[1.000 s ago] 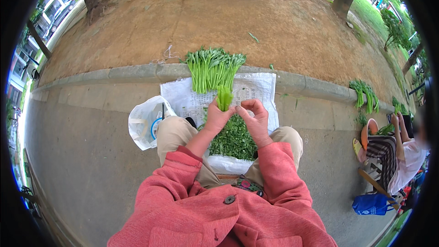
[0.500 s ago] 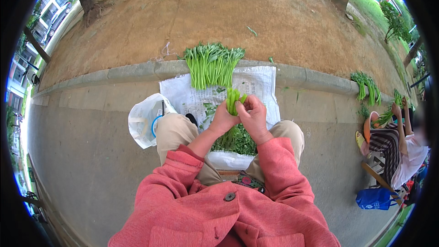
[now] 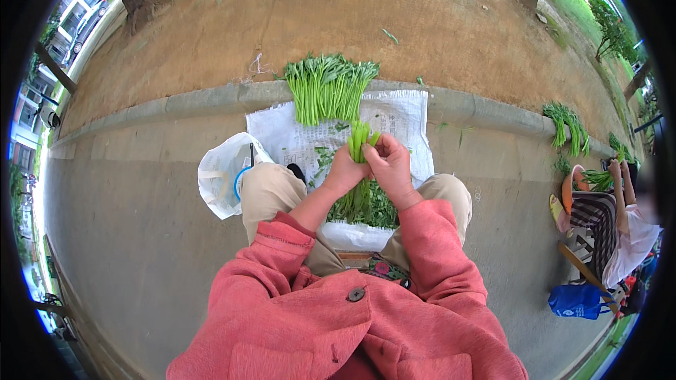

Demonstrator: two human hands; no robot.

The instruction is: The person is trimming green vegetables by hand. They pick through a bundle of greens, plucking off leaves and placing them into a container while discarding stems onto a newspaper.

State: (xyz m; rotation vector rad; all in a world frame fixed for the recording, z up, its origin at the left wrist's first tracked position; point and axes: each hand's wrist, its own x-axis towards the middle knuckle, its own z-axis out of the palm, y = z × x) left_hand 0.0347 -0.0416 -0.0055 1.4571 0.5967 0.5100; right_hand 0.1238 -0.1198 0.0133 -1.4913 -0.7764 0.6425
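Note:
Between my knees I hold a bunch of long-stemmed leafy greens (image 3: 360, 134), pale stem ends up and leaves hanging down. My left hand (image 3: 345, 173) is wrapped round the stems. Against their right side my right hand (image 3: 391, 171) is closed, thumb and fingers pinching at a stem. Below both hands lies a heap of loose leaves (image 3: 381, 210), partly covered by the bunch. Beyond them, a wide row of similar greens (image 3: 326, 91) lies with leaves on the kerb and stems toward me. A white woven sheet (image 3: 410, 127) is spread beneath.
Left of my knee stands a white bag (image 3: 214, 184) with a blue ring and a dark handle in it. The kerb (image 3: 204, 103) runs across, with bare soil (image 3: 246, 21) behind. At the right a seated person (image 3: 627, 239) handles greens near an orange basin (image 3: 568, 190) and a blue bag (image 3: 574, 301).
The view has shifted slightly. My hands stay together on the bunch, and the right thumb and fingers have moved a little at the stems. More of the hanging part now shows below my hands.

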